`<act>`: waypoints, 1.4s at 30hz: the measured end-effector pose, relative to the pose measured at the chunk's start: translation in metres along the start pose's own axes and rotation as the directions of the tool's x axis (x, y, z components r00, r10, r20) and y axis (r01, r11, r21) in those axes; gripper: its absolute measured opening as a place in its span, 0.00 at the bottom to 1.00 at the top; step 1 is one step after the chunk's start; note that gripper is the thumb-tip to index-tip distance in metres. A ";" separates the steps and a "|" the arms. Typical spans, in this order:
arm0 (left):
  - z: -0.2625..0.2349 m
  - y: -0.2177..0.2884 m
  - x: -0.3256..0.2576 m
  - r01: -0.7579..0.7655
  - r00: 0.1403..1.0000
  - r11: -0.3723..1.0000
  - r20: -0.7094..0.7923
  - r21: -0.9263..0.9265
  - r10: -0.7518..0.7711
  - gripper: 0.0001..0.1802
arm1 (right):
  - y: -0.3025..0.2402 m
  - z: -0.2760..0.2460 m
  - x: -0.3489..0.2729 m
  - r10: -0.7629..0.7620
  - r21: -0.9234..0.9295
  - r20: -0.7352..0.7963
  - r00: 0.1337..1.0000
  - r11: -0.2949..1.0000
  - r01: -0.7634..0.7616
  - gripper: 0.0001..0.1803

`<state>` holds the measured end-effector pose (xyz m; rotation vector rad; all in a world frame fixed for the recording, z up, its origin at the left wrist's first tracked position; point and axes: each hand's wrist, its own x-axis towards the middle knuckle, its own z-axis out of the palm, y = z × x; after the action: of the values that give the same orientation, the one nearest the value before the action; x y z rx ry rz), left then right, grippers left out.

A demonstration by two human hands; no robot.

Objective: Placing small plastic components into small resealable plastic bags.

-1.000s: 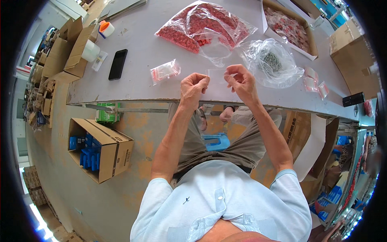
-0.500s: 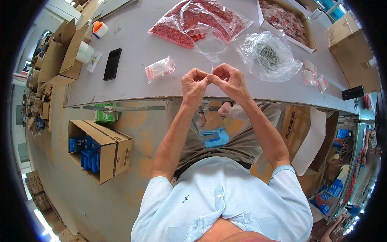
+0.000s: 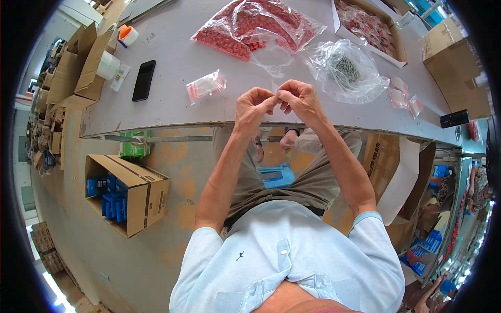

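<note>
Over the table's front edge my left hand [image 3: 252, 107] and my right hand [image 3: 301, 100] meet, thumbs and fingers pinched together. Between their fingertips a small clear plastic bag [image 3: 275, 86] shows in part; the fingers hide the rest of it. To the left of my hands lies a bundle of small clear bags with red edges [image 3: 206, 87]. Beyond them is a large clear bag of small red pieces [image 3: 227, 43]. An opened clear bag [image 3: 360, 93] holding a heap of grey metal screws or nails [image 3: 346, 70] rests to the right.
A black phone [image 3: 144, 81], tape rolls [image 3: 128, 35] and an open carton [image 3: 86, 78] are at the left of the table [image 3: 172, 57]. A white box of filled bags [image 3: 368, 28], small packets [image 3: 399, 94] and a brown carton [image 3: 454, 65] stand right. Below is a carton of blue packs [image 3: 148, 203].
My right hand's fingers have curled and shifted slightly; my left fingertips now lie below the right ones. The clear bag shows a little more above the fingers. The view has shifted slightly.
</note>
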<state>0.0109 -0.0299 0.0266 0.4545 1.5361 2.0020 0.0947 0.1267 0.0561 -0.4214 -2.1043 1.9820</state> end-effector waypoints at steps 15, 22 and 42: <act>0.014 0.001 -0.007 -0.236 0.951 0.804 -0.040 0.545 0.306 0.07 | -0.006 0.002 -0.009 -0.125 -0.316 -0.016 0.992 0.942 0.114 0.10; 0.016 0.008 -0.010 -0.237 0.963 0.806 0.018 0.542 0.270 0.07 | -0.001 -0.006 -0.008 0.026 -0.132 0.066 0.997 0.991 -0.017 0.11; 0.011 0.004 -0.009 -0.204 0.978 0.878 0.061 0.434 0.197 0.08 | -0.002 -0.008 -0.019 -0.215 -0.489 0.025 0.976 0.849 0.199 0.08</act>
<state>0.0234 -0.0274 0.0346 0.8366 2.0084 1.7795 0.1151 0.1270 0.0595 -0.2833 -2.5019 1.3013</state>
